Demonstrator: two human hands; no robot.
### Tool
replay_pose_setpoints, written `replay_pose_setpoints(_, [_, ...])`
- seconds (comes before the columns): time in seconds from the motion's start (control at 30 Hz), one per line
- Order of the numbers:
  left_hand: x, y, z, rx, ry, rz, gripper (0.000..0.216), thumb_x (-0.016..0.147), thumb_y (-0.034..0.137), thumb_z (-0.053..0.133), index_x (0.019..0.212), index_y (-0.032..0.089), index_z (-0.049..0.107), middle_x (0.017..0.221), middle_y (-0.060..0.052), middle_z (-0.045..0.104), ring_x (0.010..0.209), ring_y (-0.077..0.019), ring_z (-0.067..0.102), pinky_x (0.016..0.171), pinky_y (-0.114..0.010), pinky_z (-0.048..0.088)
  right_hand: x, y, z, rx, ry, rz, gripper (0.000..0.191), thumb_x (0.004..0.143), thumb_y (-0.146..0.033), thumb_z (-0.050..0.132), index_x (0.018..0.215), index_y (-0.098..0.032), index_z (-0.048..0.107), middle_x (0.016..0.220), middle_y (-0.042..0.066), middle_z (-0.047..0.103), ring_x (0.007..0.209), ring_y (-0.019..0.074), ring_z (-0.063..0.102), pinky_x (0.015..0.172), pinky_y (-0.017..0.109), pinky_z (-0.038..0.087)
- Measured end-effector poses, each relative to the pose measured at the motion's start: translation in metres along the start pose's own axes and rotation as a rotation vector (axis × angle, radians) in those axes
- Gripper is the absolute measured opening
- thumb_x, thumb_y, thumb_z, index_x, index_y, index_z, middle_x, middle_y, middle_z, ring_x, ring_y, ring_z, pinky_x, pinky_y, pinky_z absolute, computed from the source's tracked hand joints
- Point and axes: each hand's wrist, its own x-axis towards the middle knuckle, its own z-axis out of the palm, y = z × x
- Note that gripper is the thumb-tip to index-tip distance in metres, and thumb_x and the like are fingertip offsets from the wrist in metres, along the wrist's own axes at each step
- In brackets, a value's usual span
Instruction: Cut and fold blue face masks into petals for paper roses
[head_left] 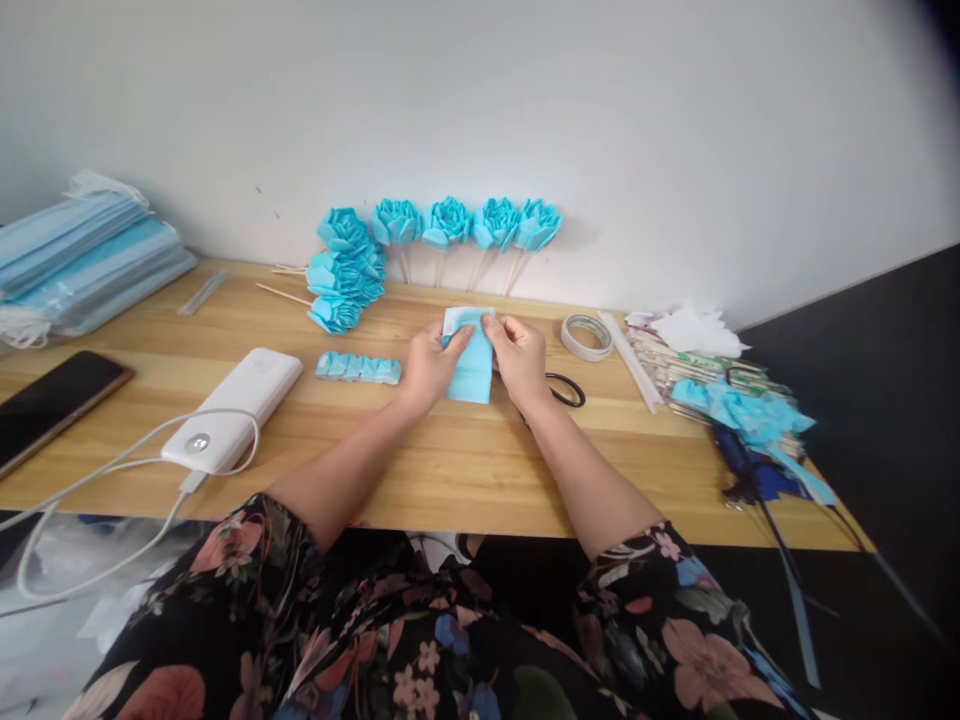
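Between both hands, a strip of light blue fabric [471, 372] with a paler top edge is held up over the desk. My left hand [435, 362] pinches its left side, thumb laid across the front. My right hand [520, 355] grips the upper right edge between thumb and fingers. Black-handled scissors [568, 390] lie partly hidden under my right hand. Left of my left hand rests a row of small folded blue pieces [358, 368]. Behind the hands, several blue fabric flowers [448, 222] on sticks lean against the wall, and more flowers [345, 270] are heaped at their left.
A tape roll [587, 338] and white strips [630, 362] lie to the right, near a pile of sticks and blue scraps [742, 410]. On the left are a white power bank [234, 408] with a cable, a phone [56, 405] and stacked face masks [90, 260].
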Motion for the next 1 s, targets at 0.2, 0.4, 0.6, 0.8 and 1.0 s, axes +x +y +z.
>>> replay_pose_setpoints(0.2, [0.003, 0.002, -0.003, -0.045, 0.09, -0.029, 0.025, 0.086, 0.041, 0.064, 0.08, 0.016, 0.064, 0.072, 0.001, 0.062, 0.067, -0.0118, 0.055, 0.065, -0.023, 0.046, 0.008, 0.004, -0.003, 0.242, 0.056, 0.141, 0.048, 0.083, -0.068, 0.062, 0.075, -0.021, 0.062, 0.061, -0.002, 0.056, 0.052, 0.0103, 0.049, 0.051, 0.023, 0.043])
replay_pose_setpoints(0.4, [0.005, -0.001, -0.005, -0.019, 0.139, 0.009, 0.028, 0.087, 0.045, 0.064, 0.084, 0.017, 0.064, 0.08, -0.003, 0.067, 0.078, -0.0155, 0.061, 0.073, -0.025, 0.048, -0.007, 0.001, 0.008, 0.211, -0.334, 0.241, 0.042, 0.074, -0.061, 0.075, 0.073, -0.019, 0.068, 0.067, -0.001, 0.065, 0.06, 0.0132, 0.057, 0.059, 0.026, 0.048])
replay_pose_setpoints(0.6, [0.015, -0.004, -0.012, -0.088, 0.141, 0.002, 0.024, 0.085, 0.04, 0.065, 0.086, 0.016, 0.067, 0.082, -0.002, 0.068, 0.081, -0.0157, 0.061, 0.076, -0.025, 0.049, -0.005, 0.001, 0.008, -0.041, -0.381, 0.111, 0.026, 0.072, -0.043, 0.076, 0.073, -0.021, 0.064, 0.065, -0.004, 0.06, 0.062, 0.0132, 0.052, 0.061, 0.026, 0.041])
replay_pose_setpoints(0.8, [0.021, -0.007, -0.013, -0.153, 0.145, -0.108, 0.021, 0.085, 0.036, 0.065, 0.085, 0.015, 0.066, 0.078, -0.001, 0.067, 0.075, -0.0148, 0.06, 0.072, -0.025, 0.049, -0.007, -0.001, 0.011, -0.503, -0.241, -0.071, 0.032, 0.077, -0.035, 0.07, 0.061, -0.023, 0.045, 0.056, -0.005, 0.047, 0.054, 0.0123, 0.039, 0.057, 0.028, 0.026])
replay_pose_setpoints(1.0, [0.016, -0.007, -0.01, 0.003, 0.233, -0.122, 0.023, 0.093, 0.037, 0.059, 0.084, 0.016, 0.064, 0.076, -0.001, 0.064, 0.075, -0.0162, 0.06, 0.073, -0.027, 0.047, -0.018, 0.001, 0.024, -0.32, -0.372, -0.035, 0.02, 0.08, -0.038, 0.067, 0.072, -0.022, 0.06, 0.064, -0.002, 0.058, 0.061, 0.0145, 0.05, 0.059, 0.027, 0.034])
